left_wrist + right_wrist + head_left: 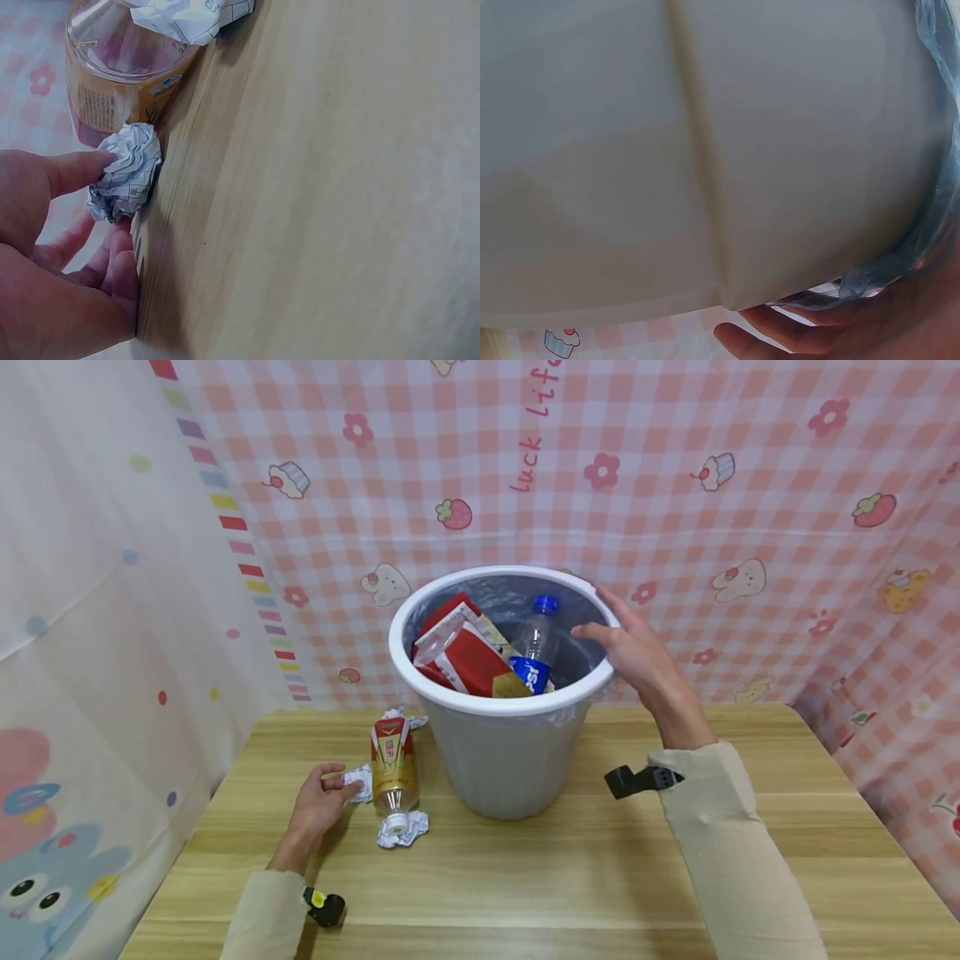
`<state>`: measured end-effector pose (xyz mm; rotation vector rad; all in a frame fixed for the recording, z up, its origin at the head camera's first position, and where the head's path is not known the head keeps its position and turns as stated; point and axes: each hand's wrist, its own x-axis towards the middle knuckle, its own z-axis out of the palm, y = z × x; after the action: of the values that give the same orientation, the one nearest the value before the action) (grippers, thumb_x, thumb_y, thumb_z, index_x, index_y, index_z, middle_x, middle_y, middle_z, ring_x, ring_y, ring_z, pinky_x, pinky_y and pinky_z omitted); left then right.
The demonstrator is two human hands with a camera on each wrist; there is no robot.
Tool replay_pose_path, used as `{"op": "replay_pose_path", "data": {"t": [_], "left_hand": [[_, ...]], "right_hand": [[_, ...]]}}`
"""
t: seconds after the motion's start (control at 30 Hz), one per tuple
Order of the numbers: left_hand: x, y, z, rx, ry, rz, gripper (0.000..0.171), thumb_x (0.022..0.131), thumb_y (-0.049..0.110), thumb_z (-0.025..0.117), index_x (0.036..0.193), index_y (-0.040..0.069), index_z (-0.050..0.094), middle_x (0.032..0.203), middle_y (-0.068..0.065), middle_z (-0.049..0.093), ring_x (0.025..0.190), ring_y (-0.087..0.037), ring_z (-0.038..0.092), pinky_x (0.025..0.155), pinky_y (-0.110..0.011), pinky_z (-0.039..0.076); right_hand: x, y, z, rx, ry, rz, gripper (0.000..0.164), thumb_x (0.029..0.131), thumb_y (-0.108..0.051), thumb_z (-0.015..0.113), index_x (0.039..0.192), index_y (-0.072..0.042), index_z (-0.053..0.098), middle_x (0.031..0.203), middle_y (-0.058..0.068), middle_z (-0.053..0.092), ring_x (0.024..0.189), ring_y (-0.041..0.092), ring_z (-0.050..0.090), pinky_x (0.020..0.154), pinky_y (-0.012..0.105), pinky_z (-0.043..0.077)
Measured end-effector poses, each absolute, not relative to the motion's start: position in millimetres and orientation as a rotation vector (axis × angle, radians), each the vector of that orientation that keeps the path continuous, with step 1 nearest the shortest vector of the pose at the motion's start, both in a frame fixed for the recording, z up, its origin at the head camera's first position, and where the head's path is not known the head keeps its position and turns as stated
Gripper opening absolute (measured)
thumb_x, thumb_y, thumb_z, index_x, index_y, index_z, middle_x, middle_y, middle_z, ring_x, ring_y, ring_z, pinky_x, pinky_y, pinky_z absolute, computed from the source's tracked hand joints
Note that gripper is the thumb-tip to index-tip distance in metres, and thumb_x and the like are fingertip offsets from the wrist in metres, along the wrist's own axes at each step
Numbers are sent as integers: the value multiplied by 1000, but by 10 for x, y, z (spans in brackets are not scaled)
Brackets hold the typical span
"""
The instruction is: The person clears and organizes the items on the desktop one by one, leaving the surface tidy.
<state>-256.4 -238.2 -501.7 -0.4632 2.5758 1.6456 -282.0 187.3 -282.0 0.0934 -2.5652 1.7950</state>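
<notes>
**Student:** Where is the paper ball (pixel 127 169) located?

**Tutor:** It is found on the wooden table (pixel 562 877), just beside the bottle (pixel 393 760); whether the two are touching cannot be settled.

**Student:** How is the left hand (pixel 318 803) set?

**Tutor:** The thumb is laid against the creased surface and the bent fingers are placed near the lower edge, the space between being partly filled by the ball. Whether a firm pinch has been closed cannot be told.

**Student:** And the right hand (pixel 637 647)?

**Tutor:** The rim (pixel 498 704) of the bin (pixel 510 760) is held there, with the thumb hooked inside and the fingers spread outside, near the plastic liner (pixel 937 202).

**Student:** What handling is to be expected of the ball?

**Tutor:** Very little weight is to be expected, and a soft, springy body by which squeezing would be survived with little more than a dent. Slipping is judged unlikely, the folds being easily caught by dry skin; rolling is thought likelier if one side alone is pushed.

**Student:** Where is hold best taken?

**Tutor:** Across the widest part, with thumb and fingertips opposed and light pressure applied. Loose outer folds are better avoided, since they could be pulled open.
</notes>
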Motion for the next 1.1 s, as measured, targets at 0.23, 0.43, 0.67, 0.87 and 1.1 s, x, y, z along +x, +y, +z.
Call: {"op": "replay_pose_path", "data": {"t": [0.23,0.43,0.67,0.87,1.1], "left_hand": [[-2563,-2395,-4996,-469,2571,1656,46,96,16,65,135,1,44,108,-11,50,88,-17,48,68,-24,42],[-2552,-2396,-4963,-497,2561,1665,46,96,17,64,135,2,44,110,-12,50,88,-17,48,68,-24,42],[-2545,-2398,-4939,-500,2549,1687,46,96,17,64,135,2,44,111,-12,51,87,-15,49,67,-23,42],[-2534,-2407,-4931,-504,2547,1704,47,96,18,64,135,3,44,112,-13,51,88,-15,50,68,-23,43],[-2503,-2455,-4890,-480,2535,1730,51,96,19,64,138,1,42,114,-13,50,85,-13,52,67,-23,46]], "right_hand": [[-2831,1879,-2822,107,-2559,1788,76,96,-27,58,159,-28,15,147,20,46,86,23,70,68,27,56],[-2820,1878,-2810,106,-2559,1781,76,96,-27,58,159,-28,16,146,19,48,88,27,70,68,27,56],[-2825,1874,-2807,97,-2543,1792,75,96,-25,58,159,-27,19,145,18,49,94,36,69,68,30,57],[-2825,1870,-2820,89,-2543,1796,74,96,-25,58,159,-27,19,146,17,48,98,40,67,68,30,56],[-2818,1871,-2834,102,-2544,1805,73,97,-25,57,159,-26,18,146,16,48,102,40,66,72,32,57]]}}
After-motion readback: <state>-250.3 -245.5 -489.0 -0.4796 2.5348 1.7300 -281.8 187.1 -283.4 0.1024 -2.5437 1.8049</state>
